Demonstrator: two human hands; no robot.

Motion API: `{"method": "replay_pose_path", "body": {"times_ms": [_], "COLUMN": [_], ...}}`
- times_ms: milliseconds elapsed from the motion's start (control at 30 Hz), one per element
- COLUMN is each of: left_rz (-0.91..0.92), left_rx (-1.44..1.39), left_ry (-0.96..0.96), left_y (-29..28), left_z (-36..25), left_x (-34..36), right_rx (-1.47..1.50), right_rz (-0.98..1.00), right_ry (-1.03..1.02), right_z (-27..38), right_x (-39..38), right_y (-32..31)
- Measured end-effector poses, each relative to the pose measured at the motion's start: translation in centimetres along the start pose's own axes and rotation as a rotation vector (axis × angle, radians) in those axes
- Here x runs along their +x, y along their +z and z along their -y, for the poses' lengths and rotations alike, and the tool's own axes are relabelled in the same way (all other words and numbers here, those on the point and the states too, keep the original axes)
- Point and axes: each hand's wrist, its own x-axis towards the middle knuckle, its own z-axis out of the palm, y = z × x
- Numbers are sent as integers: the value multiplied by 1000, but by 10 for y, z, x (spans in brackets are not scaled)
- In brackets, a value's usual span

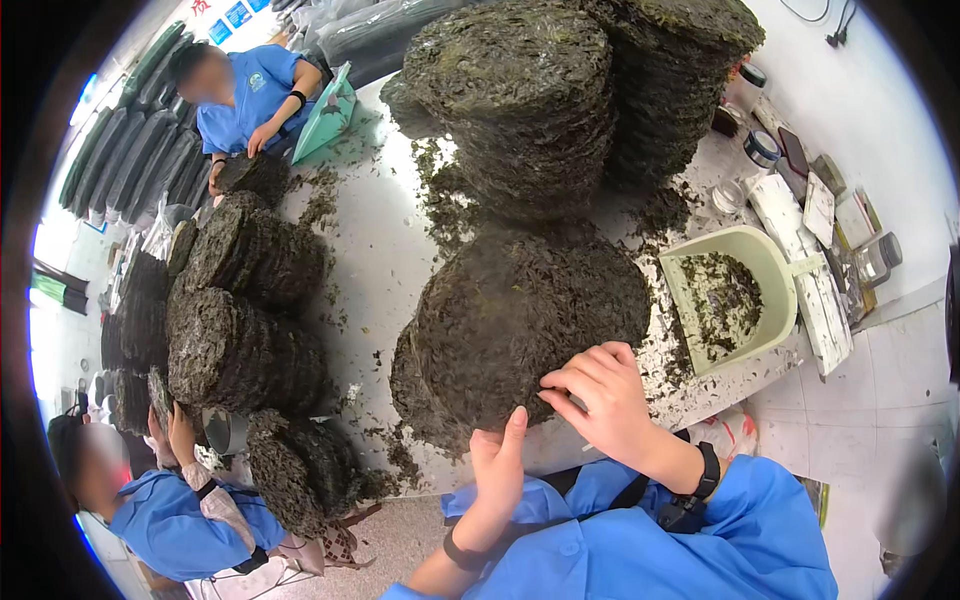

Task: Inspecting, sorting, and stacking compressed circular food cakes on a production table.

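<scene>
This is a workshop, apparently a small processing or packing room. Tall stacks (510, 110) of dark, leafy discs (530, 330) crowd a white table (365, 265), with more in rows along the left. Loose crumbs (450, 205) litter its top, and a dustpan (785, 320) holds some. Co-workers (250, 90) wear matching blue shirts (185, 525). Dark packs (120, 165) in plastic are lined up behind, and a tape roll (762, 150) lies by the plain white wall (890, 80).

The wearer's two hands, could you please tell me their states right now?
Left hand: at the dark disc, grip unclear.
Right hand: fingers bent over it, hold unclear.
</scene>
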Motion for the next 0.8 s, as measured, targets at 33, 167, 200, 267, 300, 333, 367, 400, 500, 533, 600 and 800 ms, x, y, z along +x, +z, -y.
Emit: {"method": "replay_pose_path", "body": {"times_ms": [33, 167, 200, 267, 300, 333, 367, 400, 500, 533, 600, 800], "left_rz": [-6, -28, -15, -3, 9, 20, 20, 29, 73, 110, 111, 180], "left_rx": [49, 3, -141, -288, -338, -387, -390, -399, -409, -411, -407, -548], "left_ry": [54, 34, -32, -94, -129, -165, -160, -158, -159, -159, -188, -114], "left_y": [2, -1, -2, -5, -5, -5, -4, -4, -6, -6, -6, -27], "left_z": [1, 5, 4, 2, 1, 1, 0, 0, 1, 2, 0, 7], "left_x": [0, 0, 3, 5, 5, 6, 6, 4, 4, 4, 4, 6], "right_rx": [11, 445, 661, 694, 745, 742, 808, 872, 1064, 1062, 1196, 1153], "right_rz": [27, 144, -78, -480, -725, -729, -757, -783, -171, -176, 43, -19], "right_ry": [8, 183, 334, 565, 740, 738, 868, 1000, 917, 922, 881, 883], "right_z": [-1, -19, -27, -61, -87, -94, -99, -99, -60, -52, -46, -47], "right_x": [-2, -8, -16, -30, -37, -43, -45, -45, -36, -34, -28, -12], "right_y": [2, -13, -16, -32, -41, -47, -50, -52, -45, -36, -18, -15]}}
